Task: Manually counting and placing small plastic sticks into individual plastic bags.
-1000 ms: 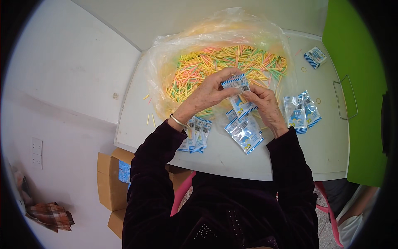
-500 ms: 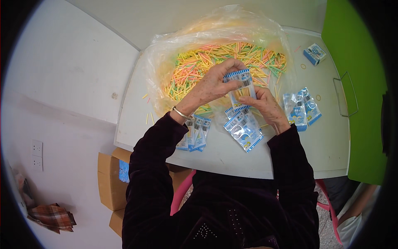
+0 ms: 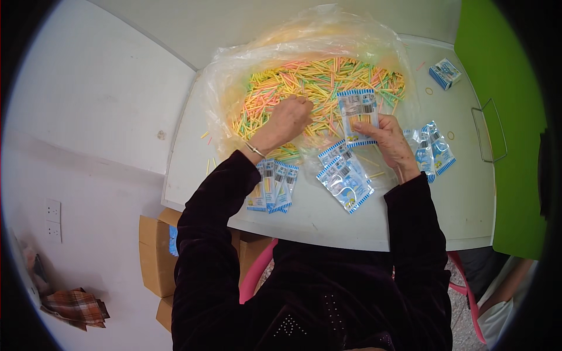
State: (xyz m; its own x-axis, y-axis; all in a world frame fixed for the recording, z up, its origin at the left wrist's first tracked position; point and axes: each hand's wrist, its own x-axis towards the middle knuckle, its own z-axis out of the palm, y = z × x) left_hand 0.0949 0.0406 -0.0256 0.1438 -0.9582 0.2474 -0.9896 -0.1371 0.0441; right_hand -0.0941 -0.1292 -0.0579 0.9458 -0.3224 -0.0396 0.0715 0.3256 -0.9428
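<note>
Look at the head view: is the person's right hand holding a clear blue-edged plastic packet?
Yes: the right hand grips a clear blue-edged plastic packet upright above the colourful sticks.

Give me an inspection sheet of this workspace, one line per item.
Surface: white table, mostly bare at the near edge.
Job's things: heap of coloured sticks on a clear plastic sheet; blue-edged packet; packet piles.
Clutter: small blue box, wire frame, rubber bands.
Grippers: left hand closed in the sticks; right hand holds the packet upright.
Cables: nothing seen.
Surroundings: cardboard boxes, pink chair, green wall, wall sockets.
</note>
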